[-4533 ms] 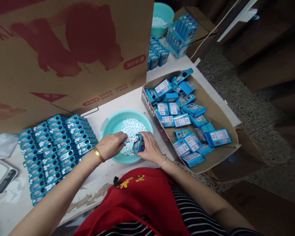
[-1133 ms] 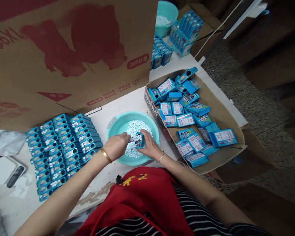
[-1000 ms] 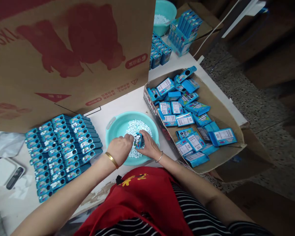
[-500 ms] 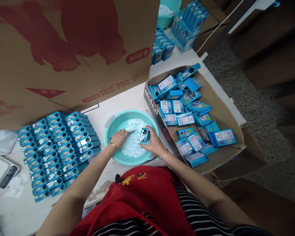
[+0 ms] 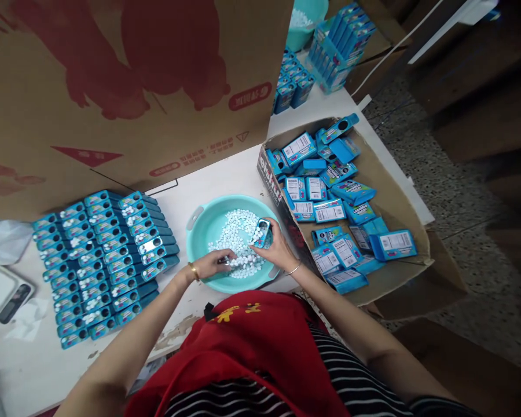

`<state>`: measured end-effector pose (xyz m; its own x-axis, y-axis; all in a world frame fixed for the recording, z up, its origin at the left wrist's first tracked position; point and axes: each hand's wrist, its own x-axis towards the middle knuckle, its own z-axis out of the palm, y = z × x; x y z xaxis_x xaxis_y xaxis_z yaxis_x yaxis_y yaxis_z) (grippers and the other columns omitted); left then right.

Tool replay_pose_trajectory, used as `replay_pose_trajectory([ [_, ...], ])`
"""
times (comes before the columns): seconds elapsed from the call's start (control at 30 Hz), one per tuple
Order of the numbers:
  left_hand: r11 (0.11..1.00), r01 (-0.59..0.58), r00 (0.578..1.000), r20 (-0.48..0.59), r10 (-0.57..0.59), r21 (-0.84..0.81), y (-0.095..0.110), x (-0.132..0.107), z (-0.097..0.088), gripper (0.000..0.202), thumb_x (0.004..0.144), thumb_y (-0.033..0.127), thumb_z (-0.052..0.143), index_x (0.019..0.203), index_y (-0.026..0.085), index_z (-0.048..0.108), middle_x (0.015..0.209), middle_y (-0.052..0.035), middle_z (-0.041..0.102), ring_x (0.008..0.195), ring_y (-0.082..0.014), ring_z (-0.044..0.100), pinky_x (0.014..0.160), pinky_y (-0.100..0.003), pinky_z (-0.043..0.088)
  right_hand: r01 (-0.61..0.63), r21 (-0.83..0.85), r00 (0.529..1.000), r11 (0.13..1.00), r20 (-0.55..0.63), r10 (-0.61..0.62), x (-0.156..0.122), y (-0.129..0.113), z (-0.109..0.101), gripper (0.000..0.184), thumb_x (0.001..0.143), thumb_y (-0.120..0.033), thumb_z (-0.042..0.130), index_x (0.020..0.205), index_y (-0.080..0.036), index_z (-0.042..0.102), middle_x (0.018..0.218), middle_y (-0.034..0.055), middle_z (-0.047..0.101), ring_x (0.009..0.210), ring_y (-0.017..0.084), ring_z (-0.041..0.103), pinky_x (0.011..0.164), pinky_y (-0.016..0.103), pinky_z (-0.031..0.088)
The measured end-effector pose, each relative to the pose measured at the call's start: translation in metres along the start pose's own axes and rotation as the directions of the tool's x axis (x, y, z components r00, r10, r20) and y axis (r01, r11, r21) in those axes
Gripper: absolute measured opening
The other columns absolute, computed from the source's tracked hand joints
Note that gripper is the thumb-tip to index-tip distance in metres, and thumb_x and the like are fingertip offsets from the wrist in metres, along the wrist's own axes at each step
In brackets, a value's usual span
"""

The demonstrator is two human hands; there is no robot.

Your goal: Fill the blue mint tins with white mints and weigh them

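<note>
A turquoise basin (image 5: 195,243) holds many small white candies (image 5: 238,223). Inside its lower left part, my left hand (image 5: 215,264) is closed around a small dark scoop (image 5: 224,260), whose shape is mostly hidden by fingers and candies. My right hand (image 5: 278,249) grips a blue candy box (image 5: 261,231) over the basin's right side. That box is tilted, its dark opening facing up, with white candies on its top.
On the left stand rows of blue boxes (image 5: 108,249), many topped with candies, beside a white scale (image 5: 4,295). A cardboard tray (image 5: 399,208) of jumbled blue boxes lies right. A large carton (image 5: 165,116) walls off the back; more boxes (image 5: 293,87) stand beyond.
My left hand has moved down toward the near side of the basin, among the candies. My right hand has shifted slightly right and up with the candy box. The view has tilted a little.
</note>
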<state>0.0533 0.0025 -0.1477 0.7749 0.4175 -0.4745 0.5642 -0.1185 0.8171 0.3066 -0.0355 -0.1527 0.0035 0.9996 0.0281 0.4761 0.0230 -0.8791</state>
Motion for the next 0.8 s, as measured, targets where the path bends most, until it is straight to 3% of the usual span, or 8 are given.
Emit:
replay_pose_trajectory([
  [0.17,0.998,0.000,0.992,-0.130,-0.007,-0.057,0.038,-0.028,-0.039,0.030,0.086,0.035,0.054,0.110,0.018,0.055,0.097,-0.0035,0.061,0.079,-0.0129,0.054,0.076,-0.026,0.047,0.083,-0.053,0.994,0.995,0.073,-0.079,-0.004,0.007,0.008,0.082,0.070,-0.028,0.072,0.139,-0.017,0.030,0.137,0.0178,0.044,0.132,0.031,0.042,0.111,0.049,0.036],
  [0.3,0.969,0.089,0.982,-0.181,-0.047,0.231,0.080,-0.024,-0.055,0.026,0.085,0.024,0.052,0.109,0.016,0.058,0.101,-0.0068,0.064,0.084,-0.0165,0.059,0.078,-0.029,0.047,0.216,-0.075,0.971,0.974,0.125,-0.205,-0.010,0.003,0.018,0.084,0.069,-0.025,0.072,0.140,-0.016,0.029,0.139,0.0183,0.042,0.137,0.032,0.036,0.114,0.052,0.032],
  [0.37,0.890,0.183,0.977,-0.177,-0.118,0.417,0.103,-0.016,-0.055,0.024,0.085,0.018,0.050,0.108,0.015,0.059,0.102,-0.0095,0.064,0.090,-0.0206,0.062,0.080,-0.032,0.047,0.247,-0.080,0.963,0.966,0.131,-0.236,-0.012,0.000,0.023,0.083,0.070,-0.025,0.071,0.141,-0.017,0.028,0.138,0.0176,0.043,0.137,0.031,0.035,0.115,0.052,0.032],
  [0.47,0.687,0.344,0.938,-0.206,-0.278,0.640,0.140,-0.008,-0.046,0.026,0.088,0.012,0.041,0.105,0.013,0.061,0.102,-0.0135,0.063,0.088,-0.0245,0.065,0.071,-0.033,0.049,0.267,-0.085,0.959,0.960,0.119,-0.256,-0.016,-0.003,0.031,0.081,0.072,-0.028,0.071,0.141,-0.016,0.028,0.137,0.0182,0.045,0.137,0.031,0.035,0.114,0.052,0.033],
  [0.53,0.569,0.390,0.913,-0.224,-0.341,0.724,0.163,-0.005,-0.039,0.032,0.089,0.007,0.034,0.105,0.012,0.061,0.103,-0.0151,0.062,0.085,-0.0253,0.067,0.065,-0.033,0.048,0.275,-0.081,0.958,0.958,0.109,-0.266,-0.017,-0.003,0.035,0.081,0.073,-0.030,0.071,0.140,-0.015,0.028,0.136,0.0188,0.045,0.137,0.032,0.036,0.114,0.052,0.033],
  [0.6,0.515,0.379,0.912,-0.215,-0.350,0.769,0.179,-0.007,-0.034,0.036,0.089,0.005,0.030,0.105,0.011,0.061,0.101,-0.0151,0.062,0.086,-0.0260,0.067,0.064,-0.032,0.048,0.271,-0.074,0.959,0.960,0.105,-0.262,-0.018,-0.002,0.038,0.082,0.074,-0.033,0.071,0.141,-0.016,0.027,0.136,0.0185,0.045,0.137,0.032,0.036,0.114,0.053,0.034],
  [0.7,0.518,0.350,0.930,-0.223,-0.292,0.781,0.177,-0.011,-0.038,0.034,0.091,0.007,0.032,0.106,0.014,0.061,0.097,-0.0121,0.061,0.085,-0.0241,0.066,0.065,-0.032,0.048,0.223,-0.069,0.972,0.972,0.095,-0.216,-0.018,0.000,0.037,0.083,0.074,-0.035,0.072,0.141,-0.016,0.027,0.137,0.0189,0.045,0.137,0.032,0.037,0.113,0.052,0.035],
  [0.8,0.565,0.422,0.904,-0.373,-0.207,0.709,0.136,-0.004,-0.048,0.032,0.092,0.013,0.035,0.114,0.018,0.057,0.101,-0.0095,0.059,0.084,-0.0213,0.063,0.067,-0.031,0.048,0.140,-0.055,0.988,0.989,0.071,-0.136,-0.017,-0.003,0.028,0.083,0.074,-0.036,0.072,0.141,-0.016,0.027,0.140,0.0195,0.043,0.136,0.031,0.037,0.113,0.050,0.035],
])
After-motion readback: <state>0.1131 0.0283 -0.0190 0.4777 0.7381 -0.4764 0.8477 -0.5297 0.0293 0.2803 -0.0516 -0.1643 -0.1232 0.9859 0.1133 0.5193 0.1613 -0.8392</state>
